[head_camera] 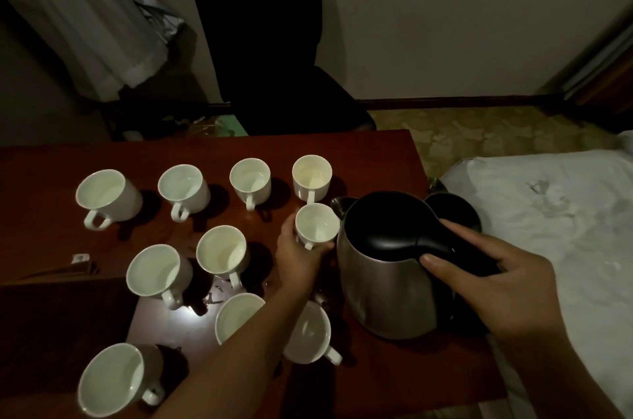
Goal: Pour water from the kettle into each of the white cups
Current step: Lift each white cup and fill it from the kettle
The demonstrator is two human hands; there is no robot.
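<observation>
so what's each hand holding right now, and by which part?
Right hand grips the kettle by its black handle. Left hand holds one white cup round its side wall, fingers curled about it near the kettle's spout.

Dim room: pale wall (445,24), patterned floor (479,134), white bed (555,213) at right.

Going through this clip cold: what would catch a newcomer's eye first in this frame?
Most striking is the steel kettle with its black lid, at the right of the dark red table, its handle gripped by the right hand. Just left of it, the left hand holds one white cup near the spout. The other white cups stand across the table's left and middle in loose rows.
</observation>
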